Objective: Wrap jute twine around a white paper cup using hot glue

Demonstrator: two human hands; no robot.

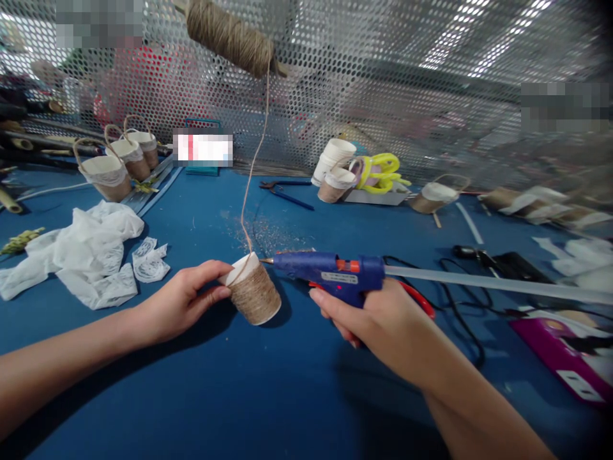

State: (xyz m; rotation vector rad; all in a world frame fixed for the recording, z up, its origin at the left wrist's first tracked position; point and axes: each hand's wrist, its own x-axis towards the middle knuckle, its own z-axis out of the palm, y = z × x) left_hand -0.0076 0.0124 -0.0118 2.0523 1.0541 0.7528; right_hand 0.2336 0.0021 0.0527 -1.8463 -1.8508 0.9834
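Note:
Pinched at its rim by my left hand (pixel 198 297), a white paper cup (pixel 256 294) tilts above the blue table. Brown twine wraps most of its side, leaving a white band near the rim. From the cup, a single strand of twine (pixel 253 166) runs up to a large spool (pixel 230 38). My right hand (pixel 366 313) grips a blue hot glue gun (pixel 330 271), with a finger by the red trigger. The gun's nozzle points left, close to the cup's rim; I cannot tell whether it touches. A long clear glue stick (pixel 469 281) sticks out behind the gun.
White lace (pixel 96 249) lies at left, below several small handled baskets (pixel 112 176). Blue-handled pliers (pixel 290 191) rest mid-table. Behind them stand stacked paper cups (pixel 335 156) and yellow-handled scissors (pixel 380 172). A black cable (pixel 460 313) and a purple box (pixel 560 358) are at right.

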